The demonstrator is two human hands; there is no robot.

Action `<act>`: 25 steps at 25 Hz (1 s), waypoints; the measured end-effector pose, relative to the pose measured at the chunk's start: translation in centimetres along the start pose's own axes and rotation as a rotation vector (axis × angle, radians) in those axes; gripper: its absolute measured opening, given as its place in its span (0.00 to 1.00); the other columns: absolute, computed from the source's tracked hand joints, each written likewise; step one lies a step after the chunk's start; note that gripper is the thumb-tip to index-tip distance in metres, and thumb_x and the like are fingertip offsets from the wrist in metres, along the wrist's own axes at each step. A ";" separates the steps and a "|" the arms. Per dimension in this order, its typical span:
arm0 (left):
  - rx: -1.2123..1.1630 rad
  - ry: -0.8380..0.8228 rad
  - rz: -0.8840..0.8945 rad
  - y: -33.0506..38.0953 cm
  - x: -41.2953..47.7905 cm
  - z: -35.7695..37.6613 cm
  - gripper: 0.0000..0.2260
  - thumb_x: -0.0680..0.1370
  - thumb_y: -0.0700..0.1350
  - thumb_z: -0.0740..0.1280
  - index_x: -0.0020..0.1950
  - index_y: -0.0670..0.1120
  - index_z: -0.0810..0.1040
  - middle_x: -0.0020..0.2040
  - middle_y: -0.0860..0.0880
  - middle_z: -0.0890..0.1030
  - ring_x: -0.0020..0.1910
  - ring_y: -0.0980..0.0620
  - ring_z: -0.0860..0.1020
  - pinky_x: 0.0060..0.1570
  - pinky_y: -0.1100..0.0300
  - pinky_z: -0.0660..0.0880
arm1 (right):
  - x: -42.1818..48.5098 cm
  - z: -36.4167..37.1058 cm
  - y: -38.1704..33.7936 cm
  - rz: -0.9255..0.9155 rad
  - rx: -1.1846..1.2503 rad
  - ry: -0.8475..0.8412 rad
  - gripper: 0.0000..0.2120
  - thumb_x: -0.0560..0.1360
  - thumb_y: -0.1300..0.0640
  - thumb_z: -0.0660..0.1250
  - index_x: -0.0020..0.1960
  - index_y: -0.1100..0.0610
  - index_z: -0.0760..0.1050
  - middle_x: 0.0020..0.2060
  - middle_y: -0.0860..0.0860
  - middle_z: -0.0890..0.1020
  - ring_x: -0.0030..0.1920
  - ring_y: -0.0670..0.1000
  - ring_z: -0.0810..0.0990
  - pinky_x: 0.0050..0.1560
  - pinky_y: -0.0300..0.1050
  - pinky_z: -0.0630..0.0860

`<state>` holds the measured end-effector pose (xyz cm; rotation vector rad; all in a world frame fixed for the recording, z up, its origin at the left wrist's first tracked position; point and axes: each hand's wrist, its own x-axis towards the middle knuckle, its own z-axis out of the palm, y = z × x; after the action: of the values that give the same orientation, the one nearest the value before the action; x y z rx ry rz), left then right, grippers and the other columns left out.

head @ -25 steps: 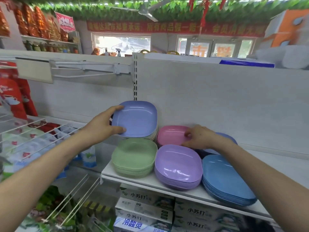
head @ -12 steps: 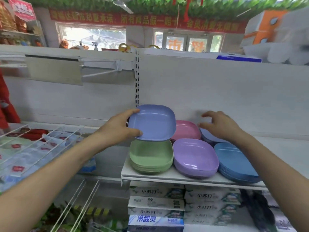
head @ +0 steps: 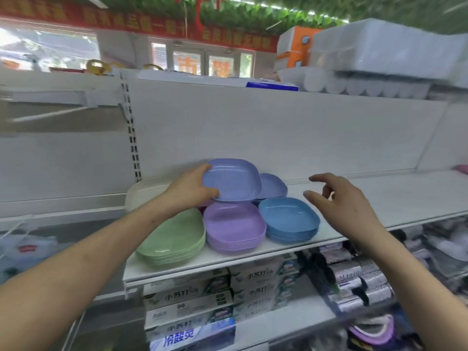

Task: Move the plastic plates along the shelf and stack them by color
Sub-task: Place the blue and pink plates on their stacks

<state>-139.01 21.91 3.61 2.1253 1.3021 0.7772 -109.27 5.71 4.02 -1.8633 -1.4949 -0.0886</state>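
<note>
My left hand (head: 188,190) grips the left rim of a periwinkle-blue plastic plate (head: 233,179), held tilted above the stacks. Below it on the white shelf (head: 379,196) sit a green stack (head: 174,236), a lilac stack (head: 234,226) and a blue stack (head: 288,219). Behind them is a periwinkle stack (head: 274,186), and a cream stack (head: 145,192) stands at the back left. A sliver of pink shows under my left hand. My right hand (head: 339,198) hovers over the bare shelf right of the blue stack, fingers spread, holding nothing.
The shelf's white back panel (head: 278,127) rises behind the plates. Boxed goods (head: 192,295) fill the shelf below. Wrapped paper rolls (head: 367,84) sit on top. A pink item (head: 462,169) lies at the shelf's far right.
The view has swung right. My left hand has carried the periwinkle plate rightward over the pink and lilac stacks. My right hand has lifted off the plates and moved right over the shelf.
</note>
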 end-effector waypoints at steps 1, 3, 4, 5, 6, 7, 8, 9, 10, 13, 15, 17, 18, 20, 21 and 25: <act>0.031 -0.009 0.008 0.5 1.0 0.6 0.43 0.65 0.55 0.74 0.79 0.50 0.66 0.68 0.47 0.76 0.60 0.45 0.80 0.60 0.50 0.78 | -0.4 -0.4 0.6 0.009 0.006 0.005 0.18 0.78 0.43 0.68 0.66 0.43 0.76 0.44 0.47 0.77 0.47 0.48 0.77 0.52 0.53 0.75; 0.080 -0.022 0.019 1.7 3.3 2.1 0.39 0.70 0.51 0.76 0.78 0.46 0.67 0.70 0.46 0.75 0.64 0.46 0.76 0.62 0.56 0.74 | -0.7 -1.1 2.3 0.026 0.015 0.009 0.18 0.78 0.42 0.68 0.67 0.43 0.75 0.44 0.46 0.77 0.46 0.45 0.77 0.51 0.52 0.75; 0.091 -0.023 0.019 2.2 4.4 2.7 0.36 0.72 0.49 0.77 0.78 0.45 0.68 0.70 0.46 0.75 0.65 0.46 0.76 0.61 0.58 0.72 | -0.7 -1.4 3.2 0.031 0.017 0.009 0.19 0.78 0.42 0.68 0.67 0.43 0.75 0.45 0.46 0.77 0.46 0.44 0.76 0.50 0.51 0.74; 0.099 -0.026 0.019 2.6 5.6 3.4 0.34 0.73 0.47 0.76 0.77 0.44 0.69 0.71 0.45 0.75 0.65 0.46 0.75 0.61 0.58 0.72 | -0.6 -1.6 4.2 0.034 0.021 0.010 0.18 0.78 0.42 0.68 0.67 0.43 0.75 0.44 0.45 0.76 0.46 0.43 0.76 0.49 0.50 0.73; 0.105 -0.035 0.011 2.9 6.7 4.0 0.34 0.74 0.47 0.76 0.77 0.44 0.68 0.73 0.45 0.74 0.67 0.46 0.74 0.62 0.58 0.71 | -0.4 -1.9 5.3 0.034 0.028 0.015 0.18 0.78 0.42 0.67 0.67 0.42 0.75 0.44 0.45 0.76 0.45 0.43 0.76 0.48 0.50 0.73; 0.108 -0.046 -0.004 3.2 7.9 4.8 0.35 0.74 0.48 0.76 0.78 0.43 0.67 0.74 0.45 0.72 0.69 0.46 0.73 0.63 0.59 0.69 | -0.1 -2.2 6.5 0.038 0.037 0.022 0.18 0.78 0.42 0.67 0.67 0.41 0.75 0.44 0.45 0.76 0.45 0.43 0.76 0.46 0.49 0.72; 0.108 -0.063 -0.027 3.5 8.9 5.6 0.36 0.75 0.48 0.76 0.79 0.43 0.66 0.76 0.45 0.70 0.71 0.47 0.71 0.64 0.60 0.68 | 0.1 -2.6 7.8 0.042 0.047 0.030 0.17 0.78 0.42 0.67 0.66 0.40 0.75 0.44 0.45 0.76 0.44 0.43 0.76 0.45 0.49 0.72; 0.109 -0.081 -0.043 3.7 9.6 6.5 0.37 0.75 0.49 0.76 0.80 0.43 0.65 0.77 0.46 0.69 0.73 0.47 0.70 0.63 0.60 0.67 | 0.3 -2.9 9.0 0.045 0.059 0.041 0.16 0.78 0.42 0.68 0.65 0.40 0.75 0.43 0.45 0.76 0.43 0.44 0.76 0.44 0.49 0.72; 0.117 -0.105 -0.063 4.0 10.4 7.4 0.37 0.75 0.49 0.76 0.80 0.43 0.64 0.78 0.46 0.68 0.74 0.47 0.69 0.64 0.60 0.66 | 0.7 -3.2 10.3 0.048 0.074 0.048 0.15 0.78 0.43 0.68 0.65 0.39 0.75 0.43 0.45 0.76 0.42 0.44 0.77 0.43 0.49 0.72; 0.198 -0.159 -0.129 4.1 11.9 9.9 0.41 0.72 0.51 0.79 0.81 0.45 0.63 0.79 0.47 0.66 0.74 0.48 0.68 0.68 0.58 0.66 | 2.0 -4.2 14.1 0.045 0.125 0.044 0.14 0.78 0.44 0.69 0.63 0.38 0.76 0.42 0.45 0.77 0.39 0.45 0.76 0.41 0.49 0.72; 0.265 -0.180 -0.174 3.9 12.4 10.5 0.44 0.70 0.54 0.80 0.81 0.47 0.64 0.79 0.47 0.66 0.72 0.49 0.69 0.66 0.59 0.67 | 3.5 -4.8 16.7 0.041 0.147 0.040 0.13 0.78 0.44 0.69 0.62 0.38 0.76 0.41 0.45 0.77 0.38 0.46 0.77 0.41 0.49 0.72; 0.368 -0.203 -0.207 4.2 12.5 10.9 0.42 0.70 0.57 0.79 0.80 0.48 0.66 0.78 0.48 0.67 0.73 0.48 0.69 0.68 0.59 0.66 | 4.9 -5.5 19.5 0.036 0.164 0.031 0.13 0.78 0.44 0.69 0.63 0.39 0.76 0.41 0.46 0.77 0.39 0.47 0.77 0.42 0.49 0.72; 0.432 -0.215 -0.223 4.5 12.5 11.1 0.41 0.70 0.59 0.79 0.79 0.49 0.68 0.78 0.49 0.69 0.74 0.48 0.69 0.70 0.59 0.65 | 5.6 -5.8 20.9 0.030 0.172 0.026 0.13 0.79 0.45 0.69 0.63 0.39 0.76 0.41 0.46 0.77 0.40 0.47 0.77 0.42 0.49 0.72; 0.577 -0.232 -0.251 5.8 12.5 11.4 0.37 0.72 0.61 0.77 0.77 0.51 0.71 0.76 0.49 0.72 0.73 0.48 0.70 0.71 0.59 0.64 | 6.8 -6.3 23.5 0.018 0.187 0.014 0.13 0.79 0.45 0.69 0.63 0.40 0.76 0.41 0.46 0.77 0.40 0.47 0.77 0.42 0.49 0.71; 0.656 -0.233 -0.262 6.6 12.6 11.5 0.35 0.71 0.62 0.76 0.76 0.52 0.73 0.74 0.49 0.74 0.73 0.47 0.71 0.71 0.59 0.65 | 7.3 -6.7 24.9 0.013 0.196 0.009 0.13 0.79 0.45 0.69 0.63 0.40 0.76 0.41 0.46 0.77 0.40 0.47 0.77 0.42 0.48 0.71; 0.789 -0.138 -0.241 11.8 13.9 14.5 0.39 0.65 0.67 0.72 0.74 0.54 0.75 0.70 0.47 0.77 0.71 0.43 0.71 0.70 0.54 0.67 | 8.5 -8.5 31.1 0.033 0.213 -0.018 0.14 0.79 0.45 0.69 0.63 0.40 0.76 0.42 0.45 0.77 0.40 0.46 0.77 0.43 0.49 0.72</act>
<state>-116.51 27.81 4.42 2.4465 1.9552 -0.0165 -76.36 6.15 -1.01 -1.7199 -1.4260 0.0996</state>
